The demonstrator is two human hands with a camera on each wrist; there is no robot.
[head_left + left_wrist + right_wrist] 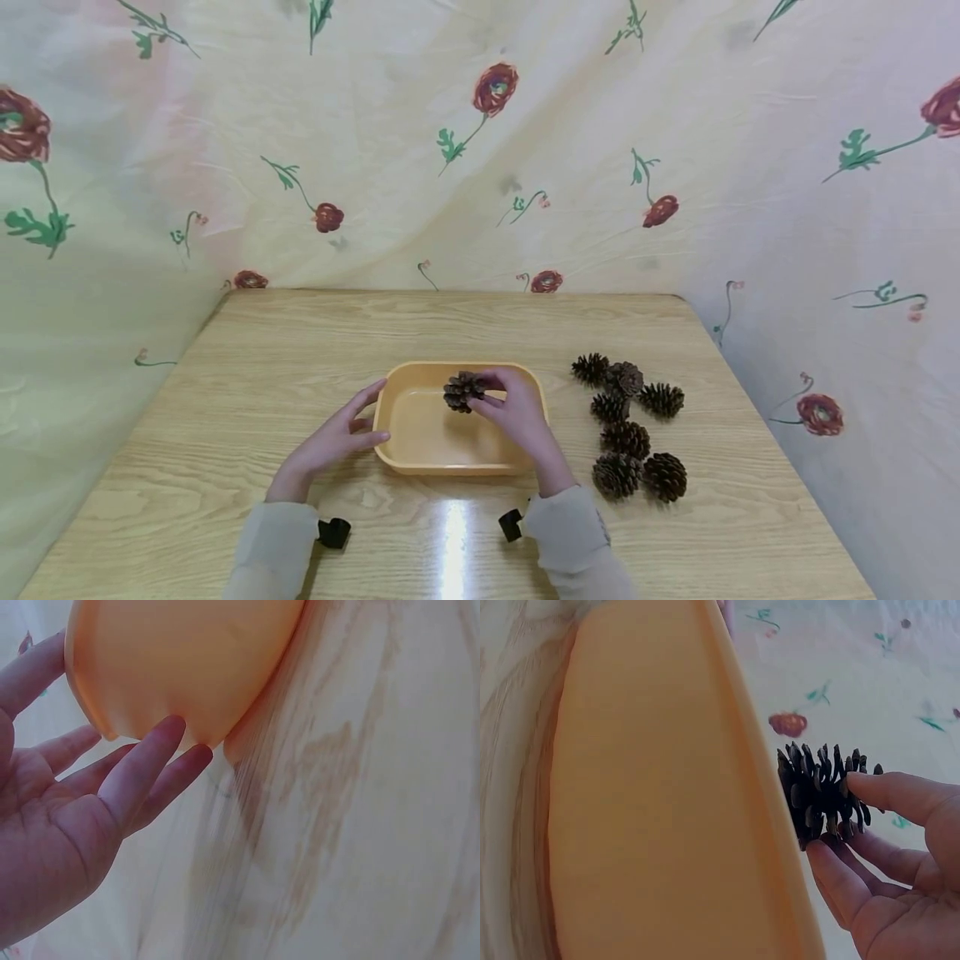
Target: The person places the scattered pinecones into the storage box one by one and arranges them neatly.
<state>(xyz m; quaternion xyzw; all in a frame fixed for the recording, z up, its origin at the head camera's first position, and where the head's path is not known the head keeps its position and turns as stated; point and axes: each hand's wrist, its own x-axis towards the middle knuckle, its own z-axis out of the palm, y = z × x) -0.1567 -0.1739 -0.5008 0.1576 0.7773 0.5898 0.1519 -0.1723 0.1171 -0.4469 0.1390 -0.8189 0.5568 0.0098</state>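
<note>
The right hand (517, 410) pinched one pinecone (459, 392) over the yellow-orange tray (423, 437), its thumb and fingers parted by only the cone's width. The cone's long axis ran outward from those fingers, its free end pointing toward the left hand (333, 439); which end bore the stem could not be told. The left fingers, spread and loosely bent, touched the tray's left end, gripping nothing. The tray stretched lengthwise between both hands. Right of the right fingers, past the tray's rim, seven loose pinecones (626, 439) lay clustered on the counter (300, 342).
</note>
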